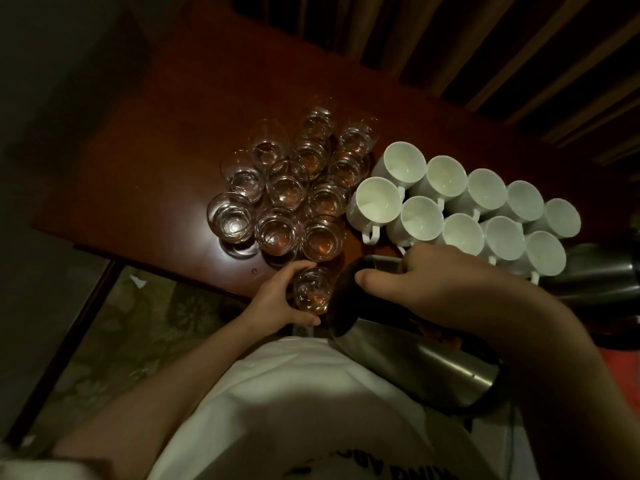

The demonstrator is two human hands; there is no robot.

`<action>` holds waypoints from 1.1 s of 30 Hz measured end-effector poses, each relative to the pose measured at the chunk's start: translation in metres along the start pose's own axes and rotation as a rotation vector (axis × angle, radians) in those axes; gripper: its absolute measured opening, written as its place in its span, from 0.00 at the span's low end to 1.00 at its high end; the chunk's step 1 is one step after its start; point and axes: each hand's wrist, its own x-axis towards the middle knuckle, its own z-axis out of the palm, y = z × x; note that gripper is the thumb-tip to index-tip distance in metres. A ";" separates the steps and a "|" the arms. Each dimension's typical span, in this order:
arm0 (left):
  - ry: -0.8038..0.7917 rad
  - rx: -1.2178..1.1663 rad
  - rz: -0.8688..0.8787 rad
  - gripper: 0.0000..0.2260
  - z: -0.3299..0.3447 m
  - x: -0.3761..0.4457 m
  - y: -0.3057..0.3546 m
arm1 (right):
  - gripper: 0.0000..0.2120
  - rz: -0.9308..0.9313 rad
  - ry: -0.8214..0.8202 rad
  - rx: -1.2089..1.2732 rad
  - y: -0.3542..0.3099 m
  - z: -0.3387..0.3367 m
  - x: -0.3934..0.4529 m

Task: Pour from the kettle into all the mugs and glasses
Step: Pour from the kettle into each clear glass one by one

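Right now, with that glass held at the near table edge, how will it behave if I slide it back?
The glass looks smooth and clear, so probably slippery and breakable. It seems to hold liquid, so a quick push may slosh. The left hand steadies it beside the tilted kettle.

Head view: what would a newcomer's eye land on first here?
First, the steel kettle tilted low in the middle, gripped by the right hand, its mouth beside a single glass that the left hand holds at the table's near edge. Next, the white mugs packed in two rows to the right, and the cluster of clear glasses to their left.
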 end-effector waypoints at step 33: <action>0.011 -0.002 0.020 0.41 0.000 -0.001 0.000 | 0.25 -0.022 0.006 -0.009 -0.001 0.000 -0.002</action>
